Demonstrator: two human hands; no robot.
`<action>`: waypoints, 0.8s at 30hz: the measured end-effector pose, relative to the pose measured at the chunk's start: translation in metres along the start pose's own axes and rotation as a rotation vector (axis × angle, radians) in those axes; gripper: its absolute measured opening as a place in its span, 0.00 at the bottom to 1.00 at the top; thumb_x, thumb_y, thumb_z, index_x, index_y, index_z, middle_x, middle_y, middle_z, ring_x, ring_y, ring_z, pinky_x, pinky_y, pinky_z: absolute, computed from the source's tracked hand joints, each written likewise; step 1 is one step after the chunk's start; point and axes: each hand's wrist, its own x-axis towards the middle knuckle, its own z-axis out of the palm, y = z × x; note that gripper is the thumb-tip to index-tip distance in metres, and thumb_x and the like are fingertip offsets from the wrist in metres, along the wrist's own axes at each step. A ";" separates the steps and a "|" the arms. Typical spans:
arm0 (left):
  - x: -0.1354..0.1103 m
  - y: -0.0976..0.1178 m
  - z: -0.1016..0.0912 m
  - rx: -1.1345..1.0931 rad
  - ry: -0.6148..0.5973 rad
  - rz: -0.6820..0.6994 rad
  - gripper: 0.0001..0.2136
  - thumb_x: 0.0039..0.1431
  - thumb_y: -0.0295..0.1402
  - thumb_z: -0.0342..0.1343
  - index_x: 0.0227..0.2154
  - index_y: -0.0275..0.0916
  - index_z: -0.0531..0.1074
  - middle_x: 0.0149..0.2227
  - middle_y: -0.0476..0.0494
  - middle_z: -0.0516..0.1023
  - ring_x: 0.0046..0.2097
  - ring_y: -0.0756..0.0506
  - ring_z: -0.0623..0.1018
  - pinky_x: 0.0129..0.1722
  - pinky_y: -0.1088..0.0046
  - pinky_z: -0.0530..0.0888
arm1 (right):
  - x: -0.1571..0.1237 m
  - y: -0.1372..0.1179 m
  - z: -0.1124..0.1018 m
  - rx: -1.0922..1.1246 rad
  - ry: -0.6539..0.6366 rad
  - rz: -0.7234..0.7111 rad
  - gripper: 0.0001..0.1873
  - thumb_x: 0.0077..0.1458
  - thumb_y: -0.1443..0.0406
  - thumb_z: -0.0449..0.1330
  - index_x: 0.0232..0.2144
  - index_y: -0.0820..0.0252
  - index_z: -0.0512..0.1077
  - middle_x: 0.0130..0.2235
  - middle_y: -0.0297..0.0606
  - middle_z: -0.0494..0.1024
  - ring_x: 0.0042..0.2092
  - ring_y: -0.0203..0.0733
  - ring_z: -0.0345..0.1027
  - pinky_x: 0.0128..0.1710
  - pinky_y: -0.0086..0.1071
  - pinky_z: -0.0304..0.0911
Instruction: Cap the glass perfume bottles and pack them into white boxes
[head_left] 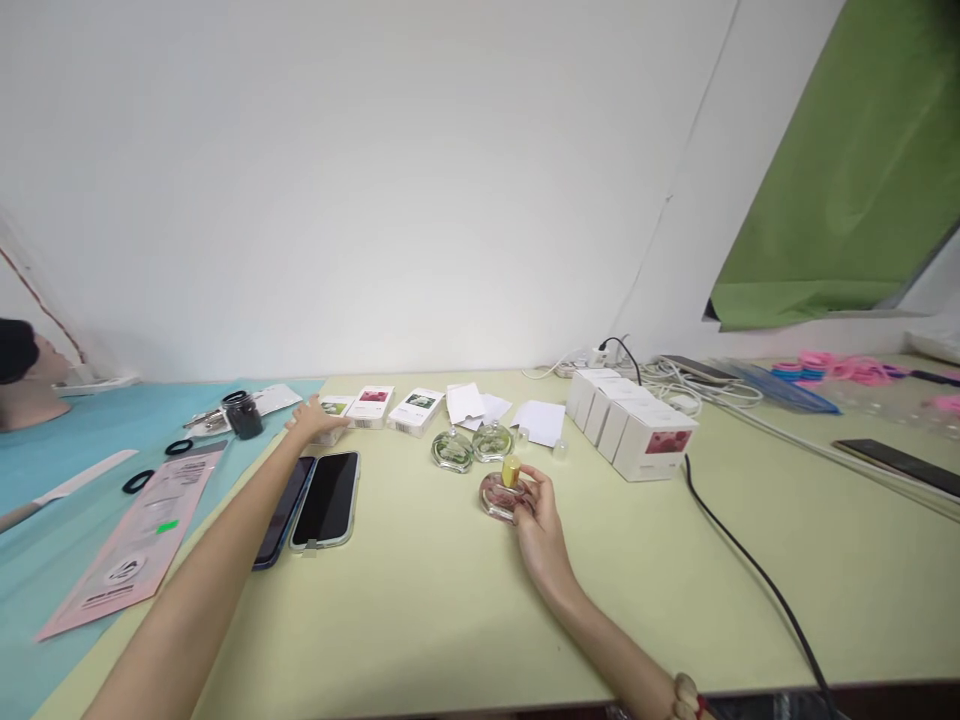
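My right hand point(538, 520) is closed round a small pink perfume bottle point(501, 494) with a gold cap, standing on the pale yellow table point(450, 620). My left hand point(313, 418) reaches far forward and rests its fingers on a small white box with a green picture point(334, 406). Beside that box lie a white box with a pink picture point(370, 404) and another with a dark green picture point(417, 410). Two greenish glass bottles point(471, 446) stand just behind the pink one.
Two phones point(315, 500) lie under my left forearm. A row of white boxes point(634, 422) stands at right, with a black cable point(757, 580) trailing to the front edge. A pink packet point(135, 545), black rings and a dark jar point(244, 414) lie on the blue sheet at left. Another person's head shows at far left.
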 end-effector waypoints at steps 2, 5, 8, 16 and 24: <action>-0.001 0.011 0.009 0.013 0.038 0.150 0.34 0.46 0.47 0.52 0.56 0.40 0.55 0.57 0.34 0.59 0.59 0.34 0.59 0.55 0.53 0.55 | 0.001 0.002 0.000 0.008 -0.001 0.000 0.25 0.43 0.68 0.49 0.47 0.54 0.58 0.45 0.42 0.71 0.46 0.44 0.67 0.47 0.44 0.62; -0.006 0.032 0.023 -0.005 -0.011 0.349 0.28 0.51 0.46 0.47 0.56 0.47 0.56 0.58 0.39 0.60 0.59 0.37 0.57 0.57 0.56 0.52 | 0.002 0.004 0.000 0.010 0.009 -0.006 0.25 0.42 0.68 0.49 0.47 0.55 0.59 0.45 0.42 0.71 0.47 0.45 0.67 0.47 0.44 0.62; -0.016 0.051 0.036 0.093 -0.089 0.417 0.29 0.48 0.47 0.50 0.55 0.47 0.59 0.55 0.36 0.61 0.58 0.34 0.58 0.55 0.55 0.53 | 0.000 0.000 0.002 0.005 0.006 -0.028 0.24 0.42 0.69 0.49 0.46 0.56 0.59 0.44 0.41 0.72 0.46 0.43 0.67 0.48 0.43 0.61; -0.034 0.062 0.048 0.199 0.137 0.104 0.33 0.44 0.48 0.50 0.50 0.28 0.59 0.50 0.23 0.62 0.54 0.31 0.60 0.52 0.56 0.53 | -0.004 -0.009 0.005 0.059 -0.041 -0.048 0.21 0.42 0.69 0.55 0.43 0.59 0.60 0.44 0.41 0.72 0.41 0.40 0.70 0.44 0.36 0.65; -0.041 0.062 0.030 0.201 0.019 0.209 0.35 0.35 0.44 0.57 0.47 0.30 0.57 0.49 0.26 0.62 0.54 0.31 0.61 0.51 0.58 0.54 | -0.005 -0.009 0.005 0.028 -0.042 -0.083 0.20 0.42 0.68 0.57 0.41 0.59 0.62 0.43 0.41 0.72 0.40 0.40 0.70 0.43 0.35 0.65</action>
